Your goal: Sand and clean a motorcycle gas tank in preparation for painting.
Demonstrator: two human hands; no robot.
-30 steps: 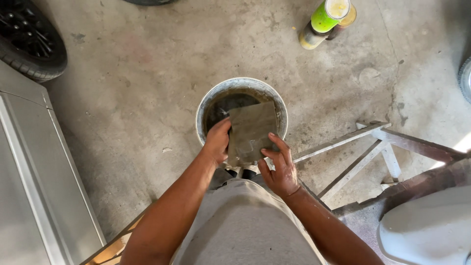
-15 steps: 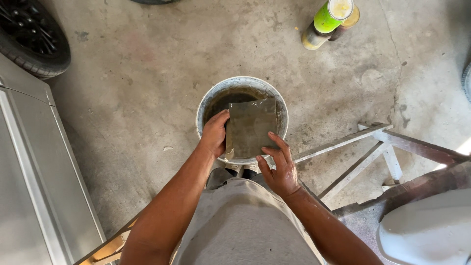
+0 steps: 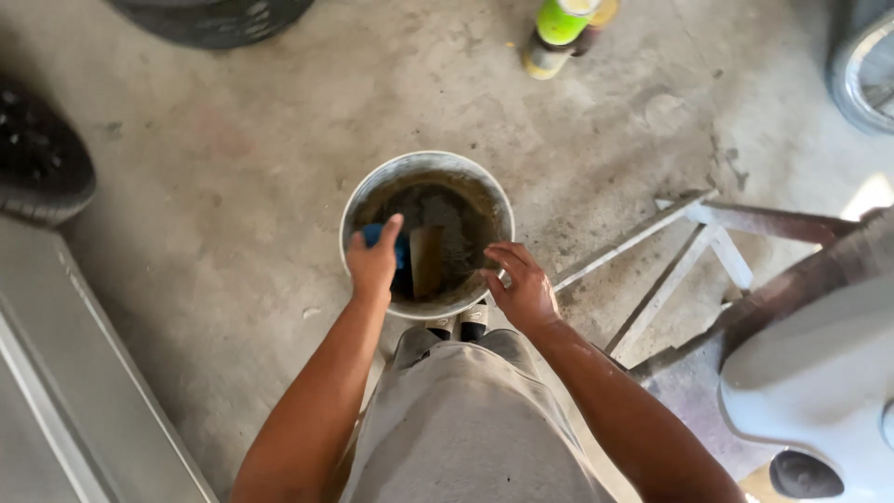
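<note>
One grey bucket (image 3: 346, 219), round, part-filled with murky brown water, stands on the concrete floor (image 3: 233, 149) just beyond the person's feet. Flat square pad (image 3: 427, 261): half a second ago held broadside above the rim, now turned edge-on and lowered into the water, so the work has moved to a dunk or rinse. Left hand (image 3: 374, 263): at the near-left rim, curled around something blue (image 3: 401, 250). Right hand (image 3: 521, 284): fingers loosely spread over the right rim, holding nothing. Green-capped bottle (image 3: 559, 33) far right; tyre (image 3: 209, 17) far left.
</note>
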